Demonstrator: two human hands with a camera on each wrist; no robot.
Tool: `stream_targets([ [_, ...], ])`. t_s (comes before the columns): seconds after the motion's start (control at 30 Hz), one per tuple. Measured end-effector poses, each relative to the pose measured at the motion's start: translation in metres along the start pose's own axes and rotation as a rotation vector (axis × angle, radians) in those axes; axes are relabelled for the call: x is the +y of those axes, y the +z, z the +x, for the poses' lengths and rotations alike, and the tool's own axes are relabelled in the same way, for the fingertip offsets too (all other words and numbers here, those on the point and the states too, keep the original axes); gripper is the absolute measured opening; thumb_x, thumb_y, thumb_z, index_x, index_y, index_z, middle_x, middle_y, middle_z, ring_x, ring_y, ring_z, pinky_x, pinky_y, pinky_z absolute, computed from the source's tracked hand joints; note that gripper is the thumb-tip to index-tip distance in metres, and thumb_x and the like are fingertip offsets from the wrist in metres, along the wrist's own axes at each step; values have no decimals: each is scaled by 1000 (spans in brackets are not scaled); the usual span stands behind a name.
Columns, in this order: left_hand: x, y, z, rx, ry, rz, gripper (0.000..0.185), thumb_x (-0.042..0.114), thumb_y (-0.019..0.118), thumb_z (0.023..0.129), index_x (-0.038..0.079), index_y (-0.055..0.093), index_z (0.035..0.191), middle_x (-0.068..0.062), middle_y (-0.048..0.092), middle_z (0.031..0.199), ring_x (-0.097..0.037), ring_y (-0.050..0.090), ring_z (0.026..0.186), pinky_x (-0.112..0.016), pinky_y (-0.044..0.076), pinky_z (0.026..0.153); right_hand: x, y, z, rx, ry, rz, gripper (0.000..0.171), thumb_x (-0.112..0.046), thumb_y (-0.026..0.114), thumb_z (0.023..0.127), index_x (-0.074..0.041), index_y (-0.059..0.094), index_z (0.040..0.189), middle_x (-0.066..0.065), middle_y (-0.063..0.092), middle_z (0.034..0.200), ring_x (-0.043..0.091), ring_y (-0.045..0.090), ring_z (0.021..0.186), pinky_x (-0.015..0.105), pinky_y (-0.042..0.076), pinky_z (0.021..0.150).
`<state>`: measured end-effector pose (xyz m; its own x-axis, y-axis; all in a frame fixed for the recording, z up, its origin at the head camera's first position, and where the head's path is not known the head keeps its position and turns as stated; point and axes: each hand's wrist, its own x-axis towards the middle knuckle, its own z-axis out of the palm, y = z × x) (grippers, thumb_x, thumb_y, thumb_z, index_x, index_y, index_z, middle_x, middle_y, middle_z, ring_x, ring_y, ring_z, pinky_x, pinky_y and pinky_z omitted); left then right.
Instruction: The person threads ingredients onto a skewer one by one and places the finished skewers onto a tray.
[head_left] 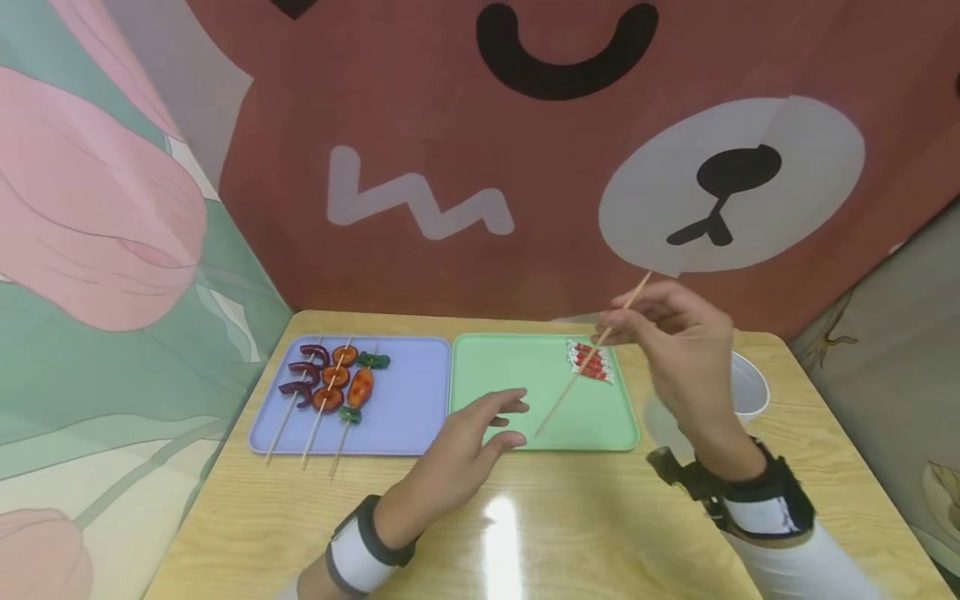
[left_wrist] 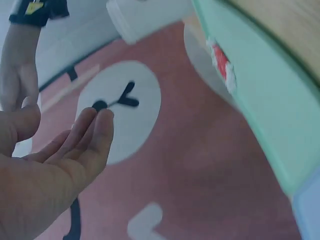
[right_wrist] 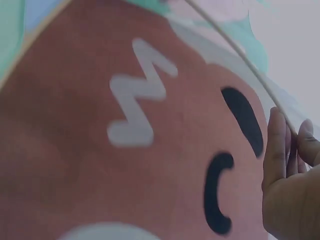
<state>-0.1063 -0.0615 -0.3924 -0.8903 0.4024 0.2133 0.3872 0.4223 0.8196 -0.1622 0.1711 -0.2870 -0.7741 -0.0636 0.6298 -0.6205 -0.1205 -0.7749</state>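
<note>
The right hand [head_left: 686, 350] pinches a bare wooden skewer [head_left: 573, 379] between thumb and fingers, nearer its upper end, so the long part slants down from that grip toward the left hand [head_left: 468, 450]. The likeliest trouble is the skewer turning: with so short a hold and so much length below it, a light knock on the lower tip could twist it out of line. That tip hangs just beside the left thumb (whether they touch in depth, I cannot tell), so a careless closing of the left hand, relaxed and holding nothing, could end in a prick.

Beneath the right hand, on the green tray [head_left: 510, 358], red-and-white pieces [head_left: 592, 361] lie close together in a row; fingers coming down hastily might scatter them or pick up two at once. Behind the right wrist stands a white bowl [head_left: 750, 383], partly hidden by the arm, and the bulky wrist strap [head_left: 768, 500] could nudge it if the forearm swings outward.

To the left of the left hand, three loaded skewers [head_left: 327, 400] lie on the purple tray [head_left: 412, 392], their bare ends jutting past its near rim over the bench [head_left: 600, 533]; a sideways sweep of the left forearm could catch those ends and shift the food.
</note>
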Motion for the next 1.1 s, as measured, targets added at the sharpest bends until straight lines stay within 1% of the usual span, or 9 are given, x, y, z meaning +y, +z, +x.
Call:
stream_targets([
  [0.1,-2,11,6,4,-7,-67,40,29,58,94,20,53,133,3,67,116,-7,63,105,-24,54,91,13,13,-4,-49,89,26,9,15,64,82,15,60,91,13,72,82,23,70,65,35,60,60],
  [0.2,-7,17,9,36,-55,-200,22,21,60,93,16,65,114,0,72,98,-7,68,93,-22,57,83,26,20,-9,-77,139,40,8,11,65,83,10,61,91,9,73,83,21,70,67,38,61,63],
  [0.37,-19,17,6,82,-128,-326,8,12,61,93,11,69,95,-4,72,82,-13,70,78,-25,60,73,49,16,-11,-129,230,17,11,2,63,89,9,62,96,13,72,88,24,71,74,44,60,70],
  [0.43,-23,15,4,101,-140,-322,8,9,61,93,10,69,93,-4,71,80,-15,70,76,-26,60,71,65,7,-10,-165,310,-120,18,-10,61,93,6,64,102,14,72,93,24,71,79,42,60,73],
  [0.53,-27,10,0,138,-159,-324,8,7,61,92,10,68,92,-3,71,78,-17,70,72,-28,60,68,99,-13,-11,-293,394,-526,25,-24,57,97,-5,67,108,11,71,99,23,68,87,37,60,76],
  [0.63,-31,8,-2,152,-176,-323,8,7,61,92,10,68,91,-2,71,77,-16,70,71,-29,60,68,139,-34,-20,-417,403,-904,20,-20,59,96,-7,70,107,11,71,100,25,67,90,39,56,76],
  [0.67,-32,7,-2,149,-182,-328,8,7,61,92,10,68,91,-2,71,77,-15,70,71,-29,60,67,153,-40,-24,-443,389,-977,16,-14,60,95,-4,70,103,13,71,97,27,66,88,41,55,73],
  [0.87,-35,5,-5,115,-211,-355,8,8,61,92,10,68,91,-2,72,77,-16,70,72,-31,60,67,208,-61,-48,-477,347,-1189,9,5,64,85,4,71,90,16,64,81,30,63,76,41,55,63],
  [1.1,-37,3,-8,108,-229,-376,10,6,59,93,9,68,91,-4,71,78,-17,70,72,-30,60,67,231,-61,-55,-495,313,-1279,15,9,62,85,2,73,93,16,62,85,30,62,82,39,56,64],
])
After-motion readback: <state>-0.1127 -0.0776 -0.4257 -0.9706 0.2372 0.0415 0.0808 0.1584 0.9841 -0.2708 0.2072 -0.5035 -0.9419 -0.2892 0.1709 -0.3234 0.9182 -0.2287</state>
